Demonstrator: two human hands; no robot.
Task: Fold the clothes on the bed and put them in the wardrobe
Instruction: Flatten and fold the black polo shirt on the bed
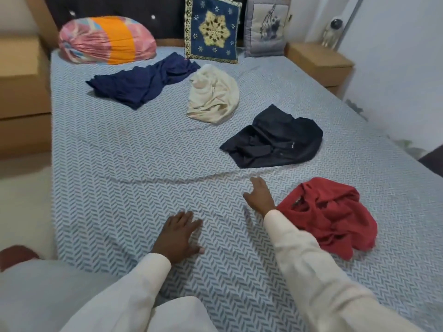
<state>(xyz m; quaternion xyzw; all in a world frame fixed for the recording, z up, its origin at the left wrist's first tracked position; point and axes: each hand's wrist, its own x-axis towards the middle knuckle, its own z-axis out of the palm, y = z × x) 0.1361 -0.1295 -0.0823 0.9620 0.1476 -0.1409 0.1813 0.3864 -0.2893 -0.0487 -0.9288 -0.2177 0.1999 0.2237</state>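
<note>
down at six o'clock, two cream sleeves reach in over the foot of the bed, and neither hand holds anything. the left hand lies flat on the herringbone sheet, fingers spread wide. the right hand is out ahead, at about one o'clock from it, fingers loosely extended and empty, low over the sheet; whether it touches the fabric i cannot tell. just beside that wrist, at three o'clock, sits the red garment, a crumpled heap and the nearest of the lot. further up at one o'clock lies the black garment, half flattened, apart from the fingertips. past it, near twelve, the cream garment is bunched up, and at eleven o'clock the navy garment sprawls towards the pillows. four pieces, none folded, so my read is the very start: smoothing a patch of sheet before the first pick. the next move calls for taking one garment, likely red or black, by its edges and spreading it flat in front of the hands. at the headboard there's a striped bolster at eleven, a blue cushion at twelve and a grey cushion at one. the wardrobe is nowhere in view, and what kind of garment each heap is, is hard to make out
</note>
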